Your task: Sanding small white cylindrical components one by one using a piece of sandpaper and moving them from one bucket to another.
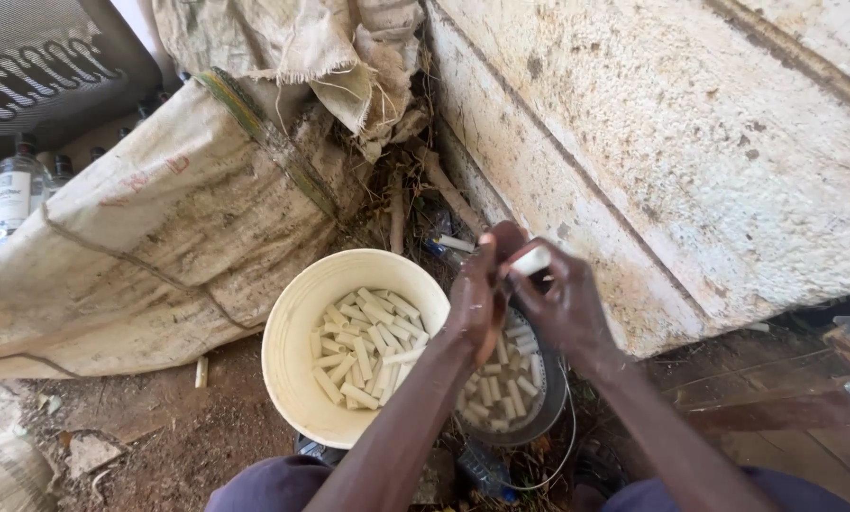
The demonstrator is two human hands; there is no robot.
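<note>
Clearly both hands together above grey pot [550, 398]: left hand [479, 296] and right hand [562, 303] pinch one white piece [531, 261]. Grip slips, piece may fall onto dirt floor [178, 427], missing cream bucket [297, 313].

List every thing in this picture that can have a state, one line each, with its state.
Cream bucket: upright, open, partly filled with pale cut sticks.
Metal pot: upright, holding more sticks.
Left hand: raised above the pot, fingers closed on a pale piece.
Right hand: gripping the same piece.
Sack: slumped, bulging.
Clear bottles: upright, capped.
</note>
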